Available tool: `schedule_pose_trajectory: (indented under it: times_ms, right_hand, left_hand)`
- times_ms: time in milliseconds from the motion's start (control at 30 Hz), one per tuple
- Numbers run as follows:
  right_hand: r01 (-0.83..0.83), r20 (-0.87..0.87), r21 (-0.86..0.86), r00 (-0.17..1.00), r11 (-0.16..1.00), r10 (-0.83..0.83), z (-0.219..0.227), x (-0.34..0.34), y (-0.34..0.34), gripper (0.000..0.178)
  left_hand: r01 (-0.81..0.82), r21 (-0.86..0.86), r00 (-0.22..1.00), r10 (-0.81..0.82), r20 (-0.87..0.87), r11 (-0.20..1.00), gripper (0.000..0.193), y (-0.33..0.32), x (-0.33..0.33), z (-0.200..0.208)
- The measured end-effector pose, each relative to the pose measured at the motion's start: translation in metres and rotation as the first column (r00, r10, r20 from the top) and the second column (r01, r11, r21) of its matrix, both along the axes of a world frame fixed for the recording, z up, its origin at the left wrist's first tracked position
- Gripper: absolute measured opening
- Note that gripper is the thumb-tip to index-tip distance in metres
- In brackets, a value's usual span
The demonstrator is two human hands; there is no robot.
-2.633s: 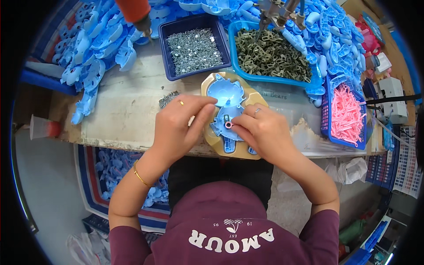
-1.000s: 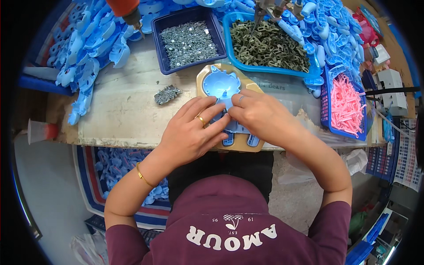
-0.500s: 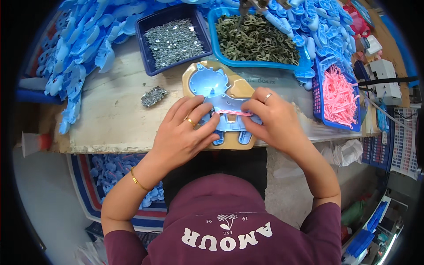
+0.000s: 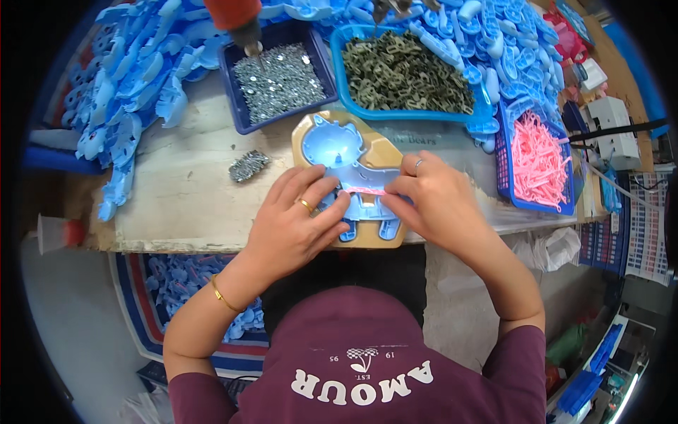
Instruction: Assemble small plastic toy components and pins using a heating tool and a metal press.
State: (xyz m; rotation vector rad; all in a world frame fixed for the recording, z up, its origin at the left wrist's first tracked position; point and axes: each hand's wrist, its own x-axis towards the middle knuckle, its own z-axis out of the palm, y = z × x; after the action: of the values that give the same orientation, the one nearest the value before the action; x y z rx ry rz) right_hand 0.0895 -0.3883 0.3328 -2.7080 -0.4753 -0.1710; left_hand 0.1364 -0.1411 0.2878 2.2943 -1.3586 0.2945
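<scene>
A light blue animal-shaped plastic shell [image 4: 332,145], hollow side up, sits in a tan fixture [image 4: 381,143] at the table's front edge. Across the shell's lower body lies a thin pink plastic strip [image 4: 366,190]. My right hand [image 4: 434,198] pinches its right end between thumb and fingers. My left hand [image 4: 293,219] rests over the shell's left side with its fingers stretched out, the index fingertip close to the strip's left end. Part of the shell is hidden under that hand.
A dark blue tray of screws [image 4: 279,81] and a turquoise tray of dark clips [image 4: 409,74] stand behind the fixture. A red power screwdriver [image 4: 233,13] hangs above. Pink strips fill a blue basket [image 4: 540,159] at right. Blue shells [image 4: 138,85] are heaped left. A screw pile [image 4: 248,166] lies nearby.
The red power screwdriver has come into view at the top left. The whole scene sits slightly lower in the picture. Both hands stay at the shell, the right still at the pink strip's end.
</scene>
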Motion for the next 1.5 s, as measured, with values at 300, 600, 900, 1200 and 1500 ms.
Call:
schedule_pose_trajectory:
  times_ms: [300,600,900,1200,1500]
  right_hand:
    - [-0.444,0.697,0.434,0.717,0.784,0.02,0.095,0.128,0.107,0.043]
    - [0.074,-0.159,0.734,0.985,0.675,0.064,0.155,0.123,0.103,0.043]
    - [0.045,-0.127,0.868,0.983,0.494,0.134,0.114,0.105,0.075,0.044]
    - [0.027,-0.126,0.886,0.975,0.462,0.184,0.106,0.101,0.06,0.042]
    - [-0.127,0.059,0.928,0.979,0.351,0.197,0.081,0.078,0.064,0.043]
  left_hand:
    - [-0.245,-0.257,0.968,0.251,-0.013,0.935,0.014,0.018,0.039,0.016]
    - [-0.356,0.067,0.922,0.339,0.189,0.932,0.016,0.029,0.134,0.022]
    - [-0.317,0.421,0.942,0.332,0.04,0.85,0.022,-0.002,0.166,0.017]
    - [-0.315,0.215,0.897,0.216,0.385,0.924,0.015,0.008,0.149,0.014]
    - [0.081,-0.172,0.969,-0.037,0.243,0.982,0.022,-0.018,0.053,0.019]
